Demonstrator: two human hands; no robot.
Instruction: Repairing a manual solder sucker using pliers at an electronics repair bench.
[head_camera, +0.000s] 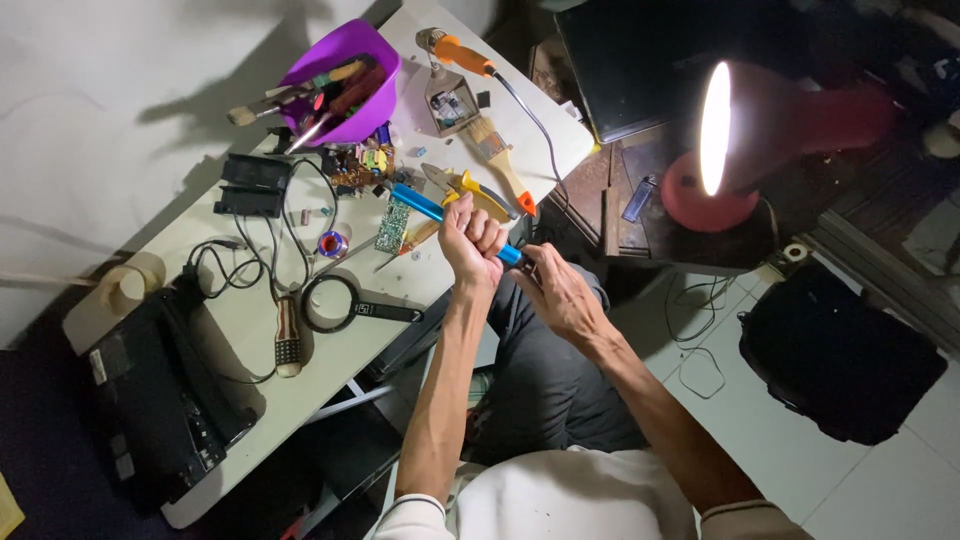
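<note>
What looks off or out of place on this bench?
The lit red lamp lies tipped on its side beside the table. A purple bowl leans tilted, brushes poking out. Both hands grip a blue tool.

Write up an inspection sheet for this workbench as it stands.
Surface: white table, crowded, lit by a red lamp.
Job's things: blue tool, held over the table edge.
Clutter: purple tub of brushes, paintbrush, yellow-handled pliers, green circuit board, magnifying glass, tape roll, black battery holder, black case.
Grippers: left hand wraps the blue tool's shaft; right hand fingers at its lower end.
Cables: black wires loop across the table; soldering iron cord runs off the edge.
Surroundings: black bag on tiled floor.
</note>
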